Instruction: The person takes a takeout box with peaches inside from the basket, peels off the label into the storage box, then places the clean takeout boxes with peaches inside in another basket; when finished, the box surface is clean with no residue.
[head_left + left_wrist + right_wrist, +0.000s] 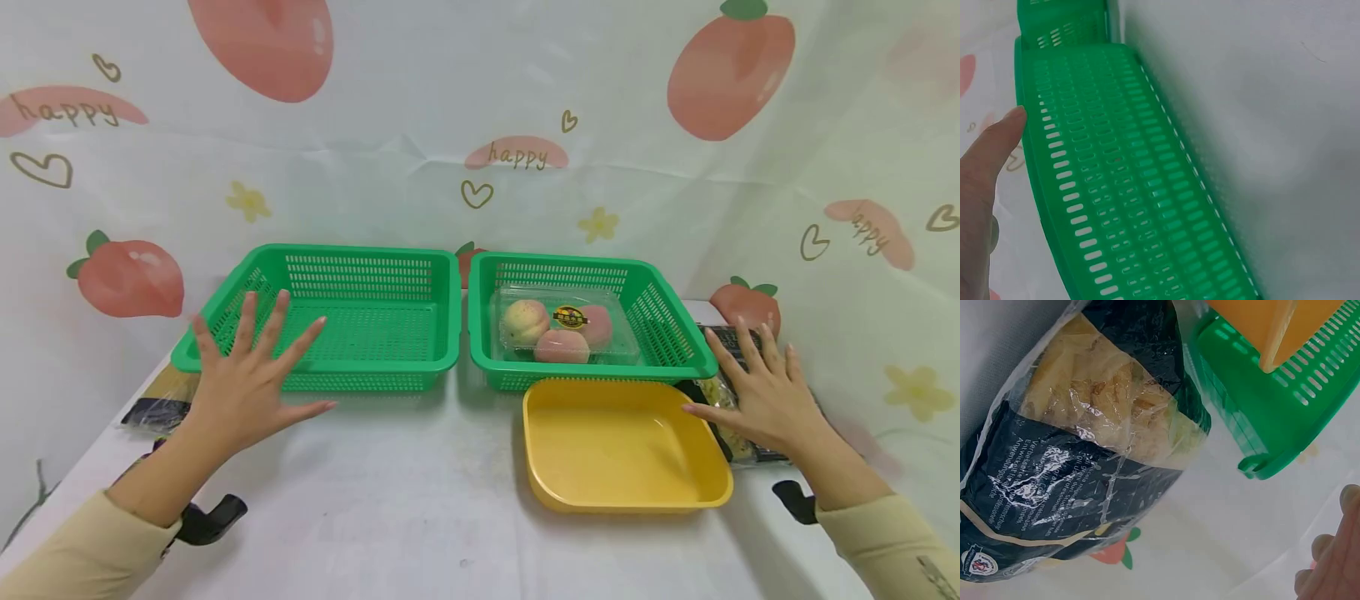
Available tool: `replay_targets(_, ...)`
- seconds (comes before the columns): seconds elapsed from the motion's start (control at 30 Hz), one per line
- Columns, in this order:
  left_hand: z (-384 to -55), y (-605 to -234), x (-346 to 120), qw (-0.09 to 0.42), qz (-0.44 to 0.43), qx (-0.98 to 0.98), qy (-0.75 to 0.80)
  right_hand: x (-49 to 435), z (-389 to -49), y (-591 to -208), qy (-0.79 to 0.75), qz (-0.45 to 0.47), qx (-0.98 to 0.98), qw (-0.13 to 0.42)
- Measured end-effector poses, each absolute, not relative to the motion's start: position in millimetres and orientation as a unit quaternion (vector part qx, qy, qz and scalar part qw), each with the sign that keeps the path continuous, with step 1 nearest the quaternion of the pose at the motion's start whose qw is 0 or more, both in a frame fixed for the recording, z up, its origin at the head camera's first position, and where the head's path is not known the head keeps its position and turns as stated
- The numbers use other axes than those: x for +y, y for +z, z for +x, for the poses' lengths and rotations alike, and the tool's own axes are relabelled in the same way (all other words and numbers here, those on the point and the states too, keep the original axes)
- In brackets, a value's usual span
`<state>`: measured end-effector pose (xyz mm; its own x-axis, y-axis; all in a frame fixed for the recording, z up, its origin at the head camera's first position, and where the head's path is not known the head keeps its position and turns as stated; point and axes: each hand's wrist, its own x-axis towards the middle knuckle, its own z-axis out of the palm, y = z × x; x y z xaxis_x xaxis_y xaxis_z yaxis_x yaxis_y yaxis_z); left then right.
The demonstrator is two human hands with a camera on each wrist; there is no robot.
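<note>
Both hands are raised with fingers spread, holding nothing. My left hand (242, 383) overlaps the near left corner of the left green basket (390, 367) in the head view; one finger shows beside that basket's rim in the left wrist view. My right hand (772, 400) hovers at the right of the yellow tub (622, 450), over a dark plastic bag (1085, 456) with a see-through window showing yellowish pieces. Inside the right green basket (495, 371) lies a clear plastic box (622, 346) with peaches (562, 346) and a black and yellow label.
Another plastic bag (161, 404) lies at the left, partly hidden behind the left wrist. The baskets stand side by side against a white printed cloth (405, 183). The yellow tub sits in front of the right basket on the white table (375, 500). Black wrist mounts (213, 521) show below the hands.
</note>
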<state>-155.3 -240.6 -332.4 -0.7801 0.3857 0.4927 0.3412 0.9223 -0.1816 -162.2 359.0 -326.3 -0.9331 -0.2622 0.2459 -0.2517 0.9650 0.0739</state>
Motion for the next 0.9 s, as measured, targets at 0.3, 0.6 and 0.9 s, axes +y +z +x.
replay_targets(0.3,-166,-331,-230,0.287,-0.212,-0.933,0.044,358,-170,-323,-0.031,0.132,-0.983,0.127)
replay_targets(0.6,-183,-325,-206,0.281,-0.239,-0.928,0.055,348,-188,-311,-0.018,0.133,-0.984,0.116)
replay_targets(0.9,-201,-316,-182,0.263,-0.254,-0.929,0.064,339,-207,-298,-0.005,0.131,-0.987,0.090)
